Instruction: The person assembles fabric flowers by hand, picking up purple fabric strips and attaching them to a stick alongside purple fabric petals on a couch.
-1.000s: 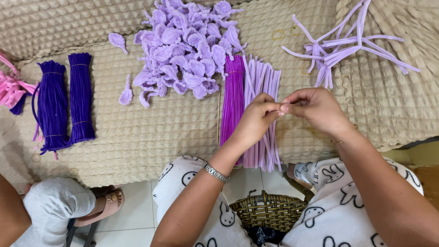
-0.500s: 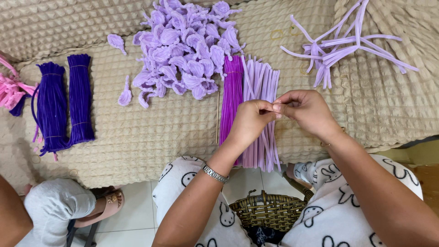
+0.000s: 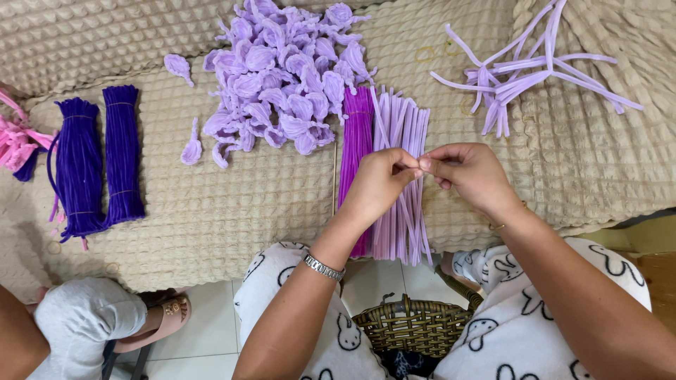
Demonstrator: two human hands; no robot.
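1. The left hand and right hand meet fingertip to fingertip, both pinched shut on a pale lilac pipe cleaner, whose length hangs down from the pinch over the bundle beneath; the exact grip is too small to make out.
2. It sits just above the bundle of lilac pipe cleaners, which lies beside a magenta bundle on the beige waffle-textured cover.
3. The stem looks light, fuzzy and bendable: it likely holds a bend, grips well, and is best pinched near the spot being shaped.
4. A pile of lilac petal loops lies further back, dark purple bundles to the left, loose bent stems to the right.
5. A wicker basket sits between the knees.
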